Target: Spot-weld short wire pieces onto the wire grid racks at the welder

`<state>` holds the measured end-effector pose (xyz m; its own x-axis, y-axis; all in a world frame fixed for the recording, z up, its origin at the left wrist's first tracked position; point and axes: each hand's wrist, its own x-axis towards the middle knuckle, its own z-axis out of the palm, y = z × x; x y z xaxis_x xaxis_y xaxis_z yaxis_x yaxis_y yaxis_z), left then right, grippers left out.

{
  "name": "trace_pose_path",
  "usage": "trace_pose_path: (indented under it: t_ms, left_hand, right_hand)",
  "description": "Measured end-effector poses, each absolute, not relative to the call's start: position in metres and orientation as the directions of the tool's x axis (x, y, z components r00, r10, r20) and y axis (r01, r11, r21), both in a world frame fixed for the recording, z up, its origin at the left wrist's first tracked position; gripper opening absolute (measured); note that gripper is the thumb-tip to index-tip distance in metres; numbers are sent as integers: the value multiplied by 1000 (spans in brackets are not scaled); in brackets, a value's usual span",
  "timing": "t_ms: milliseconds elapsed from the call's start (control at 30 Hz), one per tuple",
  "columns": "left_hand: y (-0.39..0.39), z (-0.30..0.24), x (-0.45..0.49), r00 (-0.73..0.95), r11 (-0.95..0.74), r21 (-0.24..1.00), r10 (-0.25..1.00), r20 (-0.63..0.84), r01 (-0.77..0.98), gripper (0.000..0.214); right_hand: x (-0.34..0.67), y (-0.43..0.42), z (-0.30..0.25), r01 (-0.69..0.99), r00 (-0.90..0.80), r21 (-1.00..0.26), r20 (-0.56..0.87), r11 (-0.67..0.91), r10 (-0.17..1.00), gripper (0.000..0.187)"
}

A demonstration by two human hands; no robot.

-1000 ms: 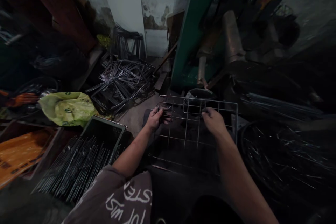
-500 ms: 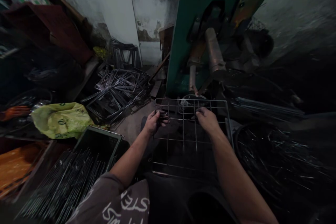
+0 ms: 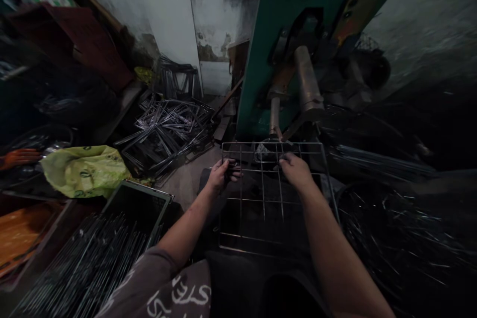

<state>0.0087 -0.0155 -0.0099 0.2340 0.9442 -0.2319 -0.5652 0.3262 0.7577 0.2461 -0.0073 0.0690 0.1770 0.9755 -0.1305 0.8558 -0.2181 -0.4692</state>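
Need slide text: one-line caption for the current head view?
Bare hands on a wire grid in front of a green machine, piled metal frames nearby.

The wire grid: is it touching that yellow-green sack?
Apart: the head view shows grey floor between the wire grid and the yellow-green sack.

We are in a dim metal workshop: we see a green machine (image 3: 305,72), heaped wire frames (image 3: 171,126), a crate (image 3: 139,203) of metal rods (image 3: 93,258) and a stained wall (image 3: 219,7) with worn patches.
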Motion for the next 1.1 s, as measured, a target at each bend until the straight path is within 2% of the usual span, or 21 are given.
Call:
trace_pose_path:
  t_ms: [500,767,867,1000,1100]
  left_hand:
    - [-14,-5,7,217,316,763,948,-232,-564,49]
    - [-25,5,14,231,314,763,948,-218,-565,50]
    - [-31,10,22,266,329,765,940,-213,-553,49]
    - [-33,15,40,276,333,772,938,-212,-541,50]
    - [-34,17,50,284,341,769,934,-215,-540,50]
  right_hand:
    - [245,-2,69,814,176,-534,-147,-228,973,28]
    - [235,-18,90,877,219,-398,-168,-270,961,37]
    - [234,-31,96,872,278,-360,-192,-331,941,50]
    - [231,-44,97,844,443,-228,-212,-485,871,88]
    - [229,-48,93,823,500,-207,-178,-528,848,95]
